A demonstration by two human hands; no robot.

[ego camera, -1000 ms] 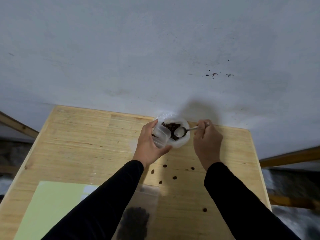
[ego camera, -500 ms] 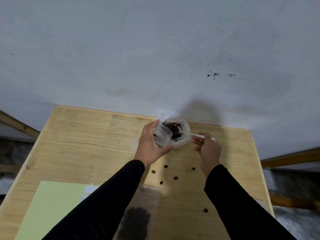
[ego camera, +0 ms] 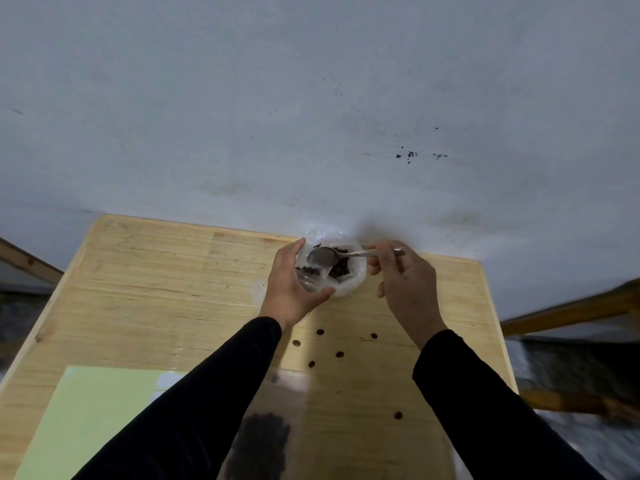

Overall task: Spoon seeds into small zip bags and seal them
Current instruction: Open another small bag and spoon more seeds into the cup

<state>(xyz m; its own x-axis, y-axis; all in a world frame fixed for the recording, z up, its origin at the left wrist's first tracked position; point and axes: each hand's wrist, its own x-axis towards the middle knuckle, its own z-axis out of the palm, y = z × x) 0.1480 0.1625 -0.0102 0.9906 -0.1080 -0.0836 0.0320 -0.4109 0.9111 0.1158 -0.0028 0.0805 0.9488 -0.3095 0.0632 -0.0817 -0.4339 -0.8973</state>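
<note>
My left hand holds a small clear zip bag open at the far edge of the wooden table, with a few dark seeds inside it. Behind the small bag stands a bigger white plastic bag full of dark seeds. My right hand pinches the handle of a metal spoon, whose bowl hangs over the mouth of the small bag. Near me lies a filled clear zip bag, partly hidden by my left sleeve.
Several loose seeds lie scattered on the table between my arms. A pale green sheet covers the near left part of the table. A grey wall rises right behind the table's far edge. Wooden rails stand at both sides.
My right hand dipped the spoon into the big seed bag and then swung its bowl left over the small bag. My left hand stayed holding the small bag.
</note>
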